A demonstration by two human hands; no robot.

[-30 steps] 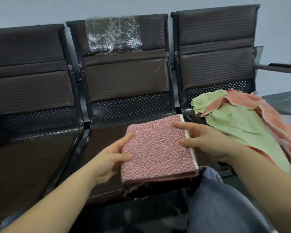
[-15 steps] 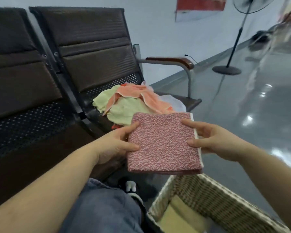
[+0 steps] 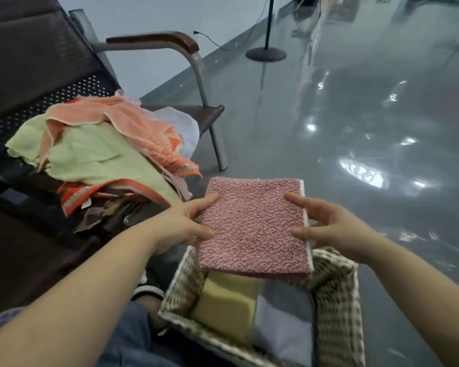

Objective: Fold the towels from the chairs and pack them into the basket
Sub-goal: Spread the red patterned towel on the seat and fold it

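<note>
Both my hands, left (image 3: 182, 229) and right (image 3: 331, 229), grip the folded pink towel (image 3: 253, 226) above the wicker basket (image 3: 337, 300); a careless drop may unfold it.

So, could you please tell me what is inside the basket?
The basket holds a folded yellow towel beside a white one; the pink towel covers its far end.

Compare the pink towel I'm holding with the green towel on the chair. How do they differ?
The pink towel is folded into a flat square; the green towel lies crumpled and unfolded. The pink towel is held by the left hand and right hand above the basket; the green towel sits on the chair seat, tangled with orange towels. Neither is in the basket yet.
</note>
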